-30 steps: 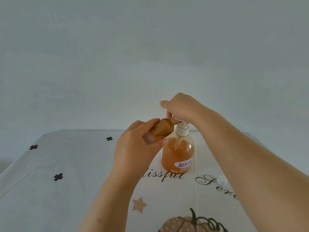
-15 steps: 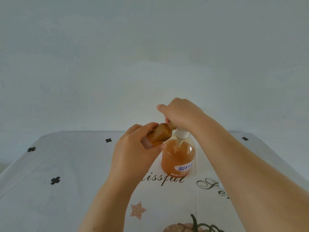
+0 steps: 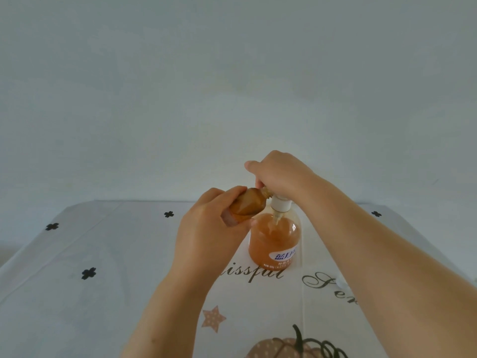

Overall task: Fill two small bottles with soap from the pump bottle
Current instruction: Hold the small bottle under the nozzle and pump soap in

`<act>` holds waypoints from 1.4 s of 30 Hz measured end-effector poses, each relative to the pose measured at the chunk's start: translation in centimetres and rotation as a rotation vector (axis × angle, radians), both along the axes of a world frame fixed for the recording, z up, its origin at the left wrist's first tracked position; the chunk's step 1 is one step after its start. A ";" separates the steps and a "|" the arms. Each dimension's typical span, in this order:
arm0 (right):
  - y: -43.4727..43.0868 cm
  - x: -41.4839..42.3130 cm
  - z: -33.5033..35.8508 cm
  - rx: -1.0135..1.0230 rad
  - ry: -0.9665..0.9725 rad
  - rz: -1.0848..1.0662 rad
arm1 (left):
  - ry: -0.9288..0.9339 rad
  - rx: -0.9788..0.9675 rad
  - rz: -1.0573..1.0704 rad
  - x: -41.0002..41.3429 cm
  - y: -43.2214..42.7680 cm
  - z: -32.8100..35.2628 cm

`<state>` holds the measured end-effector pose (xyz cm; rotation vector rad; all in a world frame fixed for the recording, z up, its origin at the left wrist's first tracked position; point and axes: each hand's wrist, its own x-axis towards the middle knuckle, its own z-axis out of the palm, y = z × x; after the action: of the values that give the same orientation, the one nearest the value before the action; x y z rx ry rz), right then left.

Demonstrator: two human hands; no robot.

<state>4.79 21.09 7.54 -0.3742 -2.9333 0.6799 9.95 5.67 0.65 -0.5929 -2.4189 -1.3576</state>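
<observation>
**Fingers (image 3: 228, 193) of left hand (image 3: 209, 236) pinch small bottle (image 3: 249, 202) at pump spout**

Grip wraps the bottle's base and body. It is tilted, with the neck up against the nozzle under the right hand (image 3: 281, 174). That hand's fingers curl down over the pump head — head itself hidden. The pump bottle (image 3: 282, 255) stands upright on the tablecloth (image 3: 103, 280), well filled with orange soap (image 3: 260, 239). The small bottle looks nearly full, so likely heavier than it seems. Thin plastic, probably squeezable — hold low and firm, not hard, or soap spills from the open neck. Any drips would make it slippery. Second small bottle not in view.
</observation>
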 end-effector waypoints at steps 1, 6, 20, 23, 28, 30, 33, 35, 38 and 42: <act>-0.1 0.1 0.3 0.002 -0.003 -0.002 | 0.000 0.005 0.002 0.0 0.0 0.1; -0.3 0.7 1.7 0.078 -0.014 0.014 | -0.009 0.040 0.000 0.3 0.2 0.3; -0.3 0.1 0.5 0.020 -0.043 0.000 | -0.002 0.023 0.003 -0.2 0.3 -0.4; -0.3 -0.1 0.1 -0.004 -0.042 -0.008 | 0.005 0.006 0.012 -0.5 0.3 -0.6; -0.3 0.1 0.1 -0.054 -0.040 -0.002 | -0.045 0.011 -0.014 -0.6 0.4 -0.7; -0.3 0.3 0.1 -0.057 -0.036 -0.006 | -0.043 0.005 -0.009 -0.5 0.4 -0.7; -0.4 0.4 0.1 -0.060 -0.037 -0.012 | -0.025 -0.026 0.013 -0.4 0.3 -0.6; -0.4 0.4 0.3 -0.061 -0.036 -0.016 | -0.024 -0.014 0.008 -0.3 0.2 -0.6; -0.4 0.6 0.9 -0.076 -0.031 -0.025 | -0.024 0.000 0.001 -0.3 0.3 -0.4; -0.6 0.6 1.8 -0.066 -0.045 -0.025 | -0.019 0.012 0.004 -0.3 0.3 -0.4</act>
<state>5.38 20.54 9.38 -0.4380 -2.9486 0.7766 9.66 6.01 0.25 -0.5741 -2.4234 -1.3809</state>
